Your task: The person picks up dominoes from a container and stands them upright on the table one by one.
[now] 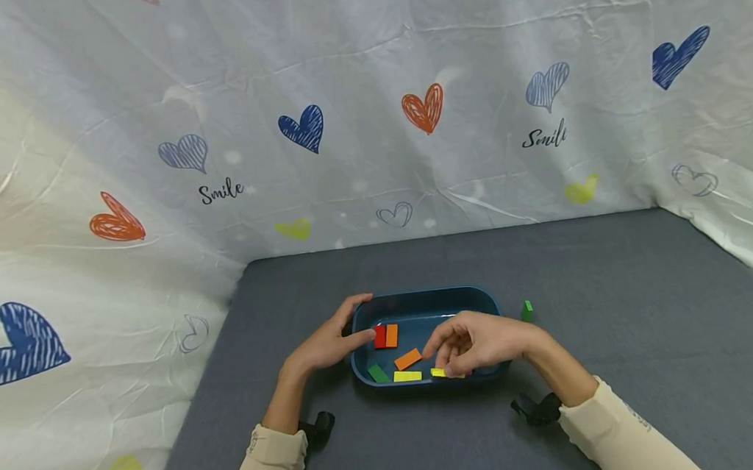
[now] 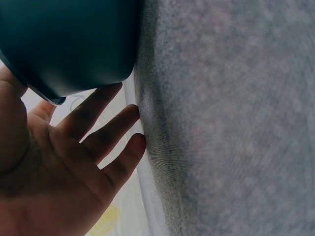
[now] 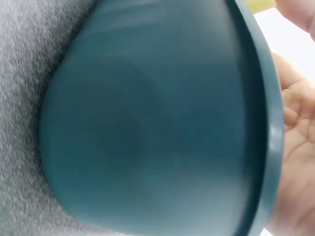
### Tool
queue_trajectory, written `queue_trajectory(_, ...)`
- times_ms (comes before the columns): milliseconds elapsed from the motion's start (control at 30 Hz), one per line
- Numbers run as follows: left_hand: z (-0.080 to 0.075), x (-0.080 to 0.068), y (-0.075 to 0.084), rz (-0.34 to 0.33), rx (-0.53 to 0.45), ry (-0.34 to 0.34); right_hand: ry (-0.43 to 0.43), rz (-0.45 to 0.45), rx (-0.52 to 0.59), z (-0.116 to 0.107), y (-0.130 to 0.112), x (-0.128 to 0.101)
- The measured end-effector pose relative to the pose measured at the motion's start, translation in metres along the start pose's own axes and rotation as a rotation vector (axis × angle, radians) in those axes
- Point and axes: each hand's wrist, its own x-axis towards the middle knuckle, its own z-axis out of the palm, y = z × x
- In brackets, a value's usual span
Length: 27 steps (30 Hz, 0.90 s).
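A dark blue tray (image 1: 421,300) sits on the grey table (image 1: 621,304). Inside lie a red block (image 1: 379,336), an orange block (image 1: 392,335), a tilted orange block (image 1: 408,359), a green block (image 1: 378,373) and two yellow blocks (image 1: 407,376). My left hand (image 1: 335,340) rests flat against the tray's left end, fingers straight; the left wrist view shows this open palm (image 2: 64,162) beside the tray wall (image 2: 69,44). My right hand (image 1: 474,342) hovers over the tray's right front, fingers curled down onto the second yellow block (image 1: 437,372). A pinch cannot be made out. The right wrist view shows the tray's outside (image 3: 147,128) and my palm (image 3: 295,128).
A small green block (image 1: 526,311) stands on the table just right of the tray. A white cloth with hearts (image 1: 367,118) hangs behind and along both sides of the table. Bare grey surface stretches right and behind the tray.
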Motion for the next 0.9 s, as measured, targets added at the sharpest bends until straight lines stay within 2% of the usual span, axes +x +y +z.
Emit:
queue_trajectory(267,0.000,-0.001,0.001,0.005,-0.003,-0.008,0.089,-0.095,0.084,-0.012,0.002,-0.015)
queue_trajectory(567,-0.001,-0.001,0.002,0.005,-0.023,-0.012,0.236,-0.193,0.074,-0.019,0.003,-0.030)
queue_trajectory(900,-0.001,-0.001,0.001,0.013,-0.047,-0.028,0.413,-0.197,0.010,-0.027,0.008,-0.055)
